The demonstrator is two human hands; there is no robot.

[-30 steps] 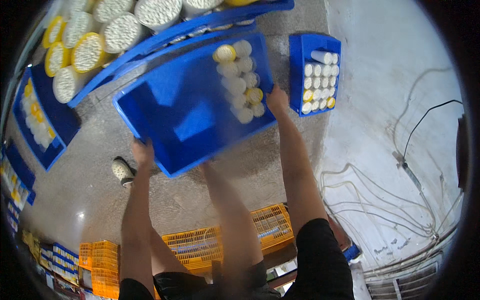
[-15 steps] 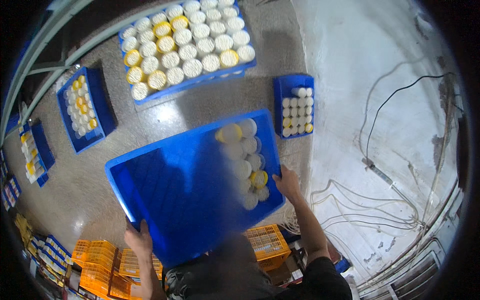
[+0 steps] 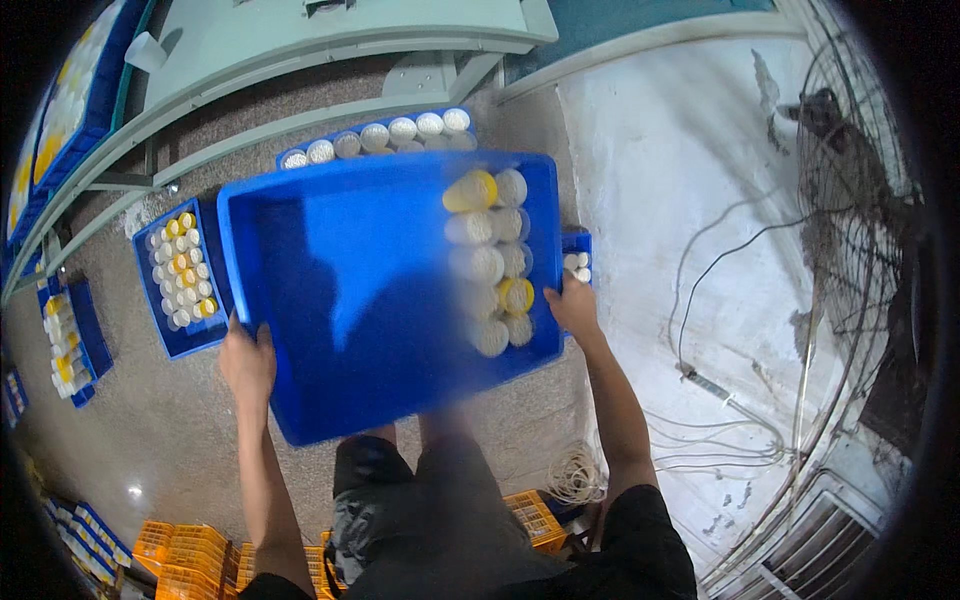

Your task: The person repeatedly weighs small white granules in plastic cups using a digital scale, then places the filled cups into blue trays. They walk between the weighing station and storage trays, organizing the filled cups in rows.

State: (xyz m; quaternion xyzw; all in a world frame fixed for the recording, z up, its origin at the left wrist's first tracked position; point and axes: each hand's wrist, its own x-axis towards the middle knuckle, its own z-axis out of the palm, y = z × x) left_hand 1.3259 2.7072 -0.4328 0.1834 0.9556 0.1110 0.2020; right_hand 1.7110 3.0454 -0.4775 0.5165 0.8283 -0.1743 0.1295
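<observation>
I carry a large blue plastic crate [image 3: 360, 290] in front of me, clear of the floor. My left hand [image 3: 248, 362] is closed on its left rim and my right hand [image 3: 574, 304] on its right rim. Inside, along the right side, stand two columns of round tubs [image 3: 516, 258], mostly white with textured tops and a few yellow; the rest of the crate's bottom is bare. A blurry smear partly veils the left column. Beyond the crate, another blue crate [image 3: 283, 160] of similar tubs shows only its far row, the rest hidden behind mine.
A pale green table [image 3: 330, 45] stands ahead. Blue crates of tubs sit on the floor at left [image 3: 178, 345] and far left [image 3: 88, 300], and one [image 3: 578, 243] is half hidden at right. Orange crates [image 3: 190, 550] stand near my legs. A wire-caged fan [image 3: 835, 110] and cables [image 3: 720, 455] are along the right wall.
The held crate has risen in view and levelled, now covering most of the tub-filled crate ahead and part of the right one. The table has come into view. Both hands keep their hold.
</observation>
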